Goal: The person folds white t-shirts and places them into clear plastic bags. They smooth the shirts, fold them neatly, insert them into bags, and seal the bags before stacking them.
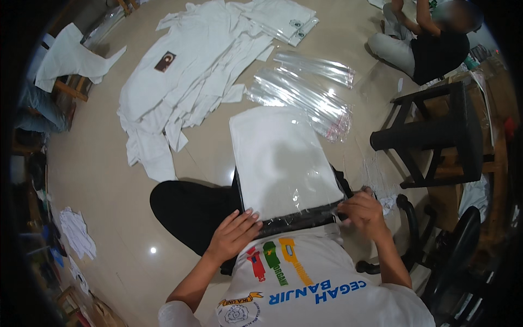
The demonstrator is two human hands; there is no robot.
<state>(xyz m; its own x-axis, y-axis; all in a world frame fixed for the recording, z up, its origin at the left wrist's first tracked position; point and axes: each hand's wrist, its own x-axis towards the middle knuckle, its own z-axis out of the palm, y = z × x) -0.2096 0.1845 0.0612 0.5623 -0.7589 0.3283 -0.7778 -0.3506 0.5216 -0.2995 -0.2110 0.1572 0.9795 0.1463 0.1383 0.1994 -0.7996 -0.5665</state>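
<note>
A folded white garment (282, 163) inside a clear plastic bag (296, 214) lies across my lap. The bag's transparent flap end is towards me, and my black trousers show through it. My left hand (237, 235) rests flat on the near left corner of the bag, its fingertips on the plastic. At the near right corner, the curled fingers of my right hand (363, 210) pinch the flap edge. Slight blur hides exactly what lies between the thumb and fingers.
White shirts (192, 73) lie heaped on the tiled floor ahead. Beyond are packed garments (286, 20); nearer are empty clear bags (302, 98). A black stool (429, 137) lies on its side at right, near a chair base (412, 237). Another person (433, 45) sits far right.
</note>
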